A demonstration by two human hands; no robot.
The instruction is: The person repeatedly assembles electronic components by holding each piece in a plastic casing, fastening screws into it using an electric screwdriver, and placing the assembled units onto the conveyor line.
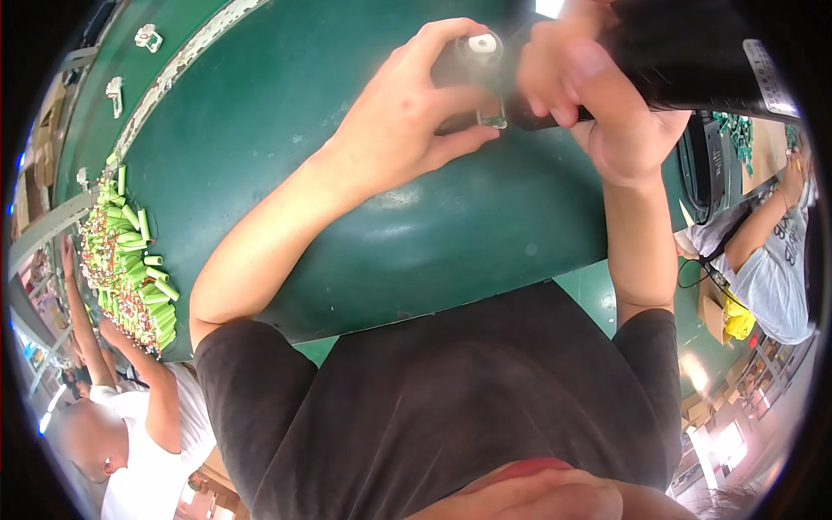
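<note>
"Dark, short-sleeved cloth shirt [485,390], nearest the camera, fills the lower middle. What lies beyond?"

"A broad, smooth, dark-green counter [485,225], its edge bowed by the lens."

"And at upper right?"

"A large, glossy black object [693,52] with a white label. The right hand [598,95] overlaps it, fingers curled; I cannot tell what they grip."

"What's heaped at left?"

"Light-green cylinders with red wires [130,269], in a loose pile on the counter. A co-worker in white [139,459] reaches to it."

"Containers?"

"A brown cardboard box [711,316] at far right, with something crumpled and yellow [739,321] in it. Above it stands a black plastic case [704,165]; its inside is hidden."

"And the left hand [416,104]?"

"Grasping a small, clear plastic piece [492,114] between thumb and fingers, above the counter, near the right hand's fingers. A white disc [483,43] shows at its top."

"Anything similar?"

"Two clear-and-white fittings [149,37], upper left, beyond a pale curved strip [173,78]."
</note>
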